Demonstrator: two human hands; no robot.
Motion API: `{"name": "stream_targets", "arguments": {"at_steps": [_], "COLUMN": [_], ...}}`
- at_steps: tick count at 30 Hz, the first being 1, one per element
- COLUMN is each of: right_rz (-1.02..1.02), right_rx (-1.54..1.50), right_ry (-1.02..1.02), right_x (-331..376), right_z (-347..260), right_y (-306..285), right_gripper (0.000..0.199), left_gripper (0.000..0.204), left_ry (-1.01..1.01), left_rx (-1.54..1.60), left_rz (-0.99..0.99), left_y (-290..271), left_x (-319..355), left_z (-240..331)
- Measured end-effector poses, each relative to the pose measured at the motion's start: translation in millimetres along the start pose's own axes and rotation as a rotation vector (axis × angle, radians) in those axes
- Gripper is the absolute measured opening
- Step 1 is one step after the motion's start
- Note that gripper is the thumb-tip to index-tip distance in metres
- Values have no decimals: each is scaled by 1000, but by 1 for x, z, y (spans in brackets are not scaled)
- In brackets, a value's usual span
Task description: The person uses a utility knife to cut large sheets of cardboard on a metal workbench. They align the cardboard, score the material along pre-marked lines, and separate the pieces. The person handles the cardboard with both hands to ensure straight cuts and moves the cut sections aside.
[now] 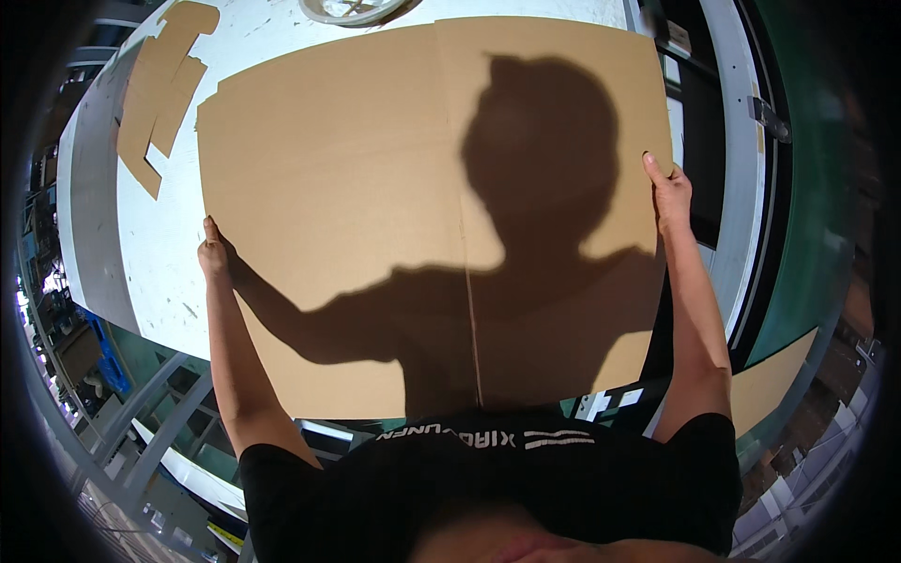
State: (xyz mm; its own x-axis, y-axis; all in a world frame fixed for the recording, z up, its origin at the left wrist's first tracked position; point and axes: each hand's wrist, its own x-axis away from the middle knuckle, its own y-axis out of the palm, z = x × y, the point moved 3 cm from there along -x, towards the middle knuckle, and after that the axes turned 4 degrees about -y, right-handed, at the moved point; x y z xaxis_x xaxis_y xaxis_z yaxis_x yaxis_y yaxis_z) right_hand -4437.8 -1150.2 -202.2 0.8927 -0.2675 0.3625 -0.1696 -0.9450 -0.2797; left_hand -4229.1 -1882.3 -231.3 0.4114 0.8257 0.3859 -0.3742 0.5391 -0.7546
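A large flat sheet of brown cardboard (375,188) with a vertical crease down its middle fills the centre of the view, over a white worktable (169,244). My left hand (215,253) grips its left edge and my right hand (668,190) grips its right edge, arms spread wide. My own shadow falls across the sheet.
Smaller brown cardboard offcuts (160,94) lie on the table at the far left. A round white roll or dish (349,9) sits at the table's far edge. A metal frame and rails (751,141) run along the right, with floor clutter below left.
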Motion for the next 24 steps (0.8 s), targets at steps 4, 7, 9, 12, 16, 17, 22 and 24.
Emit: {"name": "stream_targets", "arguments": {"at_steps": [4, 7, 9, 12, 16, 17, 22, 24], "right_rz": [85, 52, 54, 99, 285, 251, 265, 239], "right_rx": [11, 4, 47, 196, 685, 610, 878, 923], "right_ry": [-77, -84, -100, -138, -162, -206, -252, -251], "right_x": [-4, -4, -8, -10, 9, 18, 79, 112], "right_z": [18, 19, 17, 30, 14, 11, 10, 22], "right_y": [5, 8, 8, -4, -2, 2, 3, -7], "right_gripper": [41, 41, 42, 52, 66, 64, 72, 75], "left_gripper": [85, 82, 69, 39, 43, 44, 55, 55], "left_ry": [-51, -30, 60, 398, 797, 1038, 1222, 1216], "left_rx": [-301, -372, -372, -480, -289, -259, -153, -135], "left_rz": [176, 178, 273, 473, 105, 62, -752, -713], "left_y": [4, 1, -1, 12, 61, 74, 95, 104], "left_x": [5, 11, 21, 71, 189, 239, 451, 470], "left_z": [3, 0, 12, 47, 36, 30, -33, -59]}}
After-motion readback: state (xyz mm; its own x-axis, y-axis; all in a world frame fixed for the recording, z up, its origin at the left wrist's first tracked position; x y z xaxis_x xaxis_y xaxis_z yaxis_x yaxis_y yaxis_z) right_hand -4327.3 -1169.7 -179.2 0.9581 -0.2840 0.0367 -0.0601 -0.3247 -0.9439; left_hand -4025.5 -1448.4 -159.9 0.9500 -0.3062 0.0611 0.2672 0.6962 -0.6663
